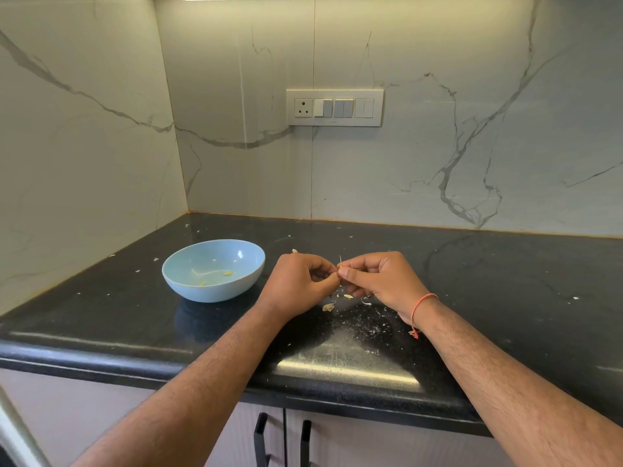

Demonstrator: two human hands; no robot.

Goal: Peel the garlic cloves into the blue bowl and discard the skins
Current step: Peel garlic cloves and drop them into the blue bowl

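Left hand (pixel 303 281) and right hand (pixel 381 281) meet fingertip to fingertip above the black tabletop (pixel 472 281), together pinching a small garlic clove (pixel 339 265), mostly hidden. Loose skins (pixel 328 307) lie on the tabletop just below the hands. The blue bowl (pixel 213 269) sits at nine o'clock of the hands, holding peeled cloves (pixel 227 273).
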